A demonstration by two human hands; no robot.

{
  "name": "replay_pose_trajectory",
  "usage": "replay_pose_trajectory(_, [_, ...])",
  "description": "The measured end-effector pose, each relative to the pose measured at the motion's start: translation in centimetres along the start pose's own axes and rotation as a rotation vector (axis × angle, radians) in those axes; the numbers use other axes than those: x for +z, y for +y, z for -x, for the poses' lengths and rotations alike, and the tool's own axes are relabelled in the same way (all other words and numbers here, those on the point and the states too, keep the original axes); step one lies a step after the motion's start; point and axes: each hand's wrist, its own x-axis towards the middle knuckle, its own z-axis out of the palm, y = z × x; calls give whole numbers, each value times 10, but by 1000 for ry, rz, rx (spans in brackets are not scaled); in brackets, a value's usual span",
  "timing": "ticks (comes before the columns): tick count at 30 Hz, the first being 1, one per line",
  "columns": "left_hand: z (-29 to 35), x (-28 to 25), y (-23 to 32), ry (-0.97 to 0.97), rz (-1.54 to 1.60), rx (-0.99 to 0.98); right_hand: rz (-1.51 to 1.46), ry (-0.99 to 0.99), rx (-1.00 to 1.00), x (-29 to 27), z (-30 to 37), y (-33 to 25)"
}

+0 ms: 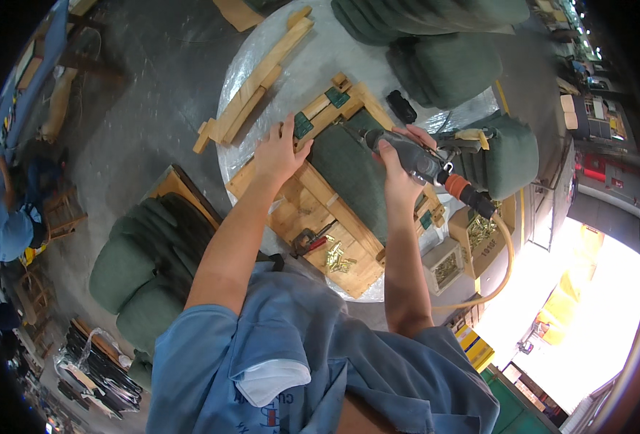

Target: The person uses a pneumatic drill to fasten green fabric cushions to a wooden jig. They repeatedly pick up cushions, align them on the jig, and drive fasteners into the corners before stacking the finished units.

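Note:
A wooden frame [327, 194] with a dark green fabric panel [352, 173] lies in front of me, green patches on its rails. My left hand [278, 155] rests on its upper left side, fingers spread and nothing in them. A dark power drill [410, 155] is gripped in my right hand [401, 172], its bit pointing left over the panel near the frame's far rail. An orange and black coupling [461, 188] joins it to a hose. Brass-coloured fittings [340, 257] lie heaped on the near wood, beside a red-handled tool [314, 244].
A plastic-covered round surface [262, 54] carries the frame, loose joined wooden bars [255, 90] and green upholstered pieces [446, 69]. Boxes of fittings [444, 267] stand near right, with a yellowish hose [509, 249] curving past. More green cushions [154, 249] lie at left. Another person [7, 231] is far left.

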Motion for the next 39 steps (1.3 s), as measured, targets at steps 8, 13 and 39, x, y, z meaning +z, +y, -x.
replay_pose_trajectory(8, [-2, -8, 3, 19, 6, 4, -24, -30, 70, 17, -14, 10])
replay_pose_trajectory(13, [-2, -8, 2, -48, 94, -30, 74, -89, -61, 24, -17, 12])
replay_pose_trajectory(39, [-1, -8, 3, -34, 122, -36, 166, -354, 65, 57, -75, -17])
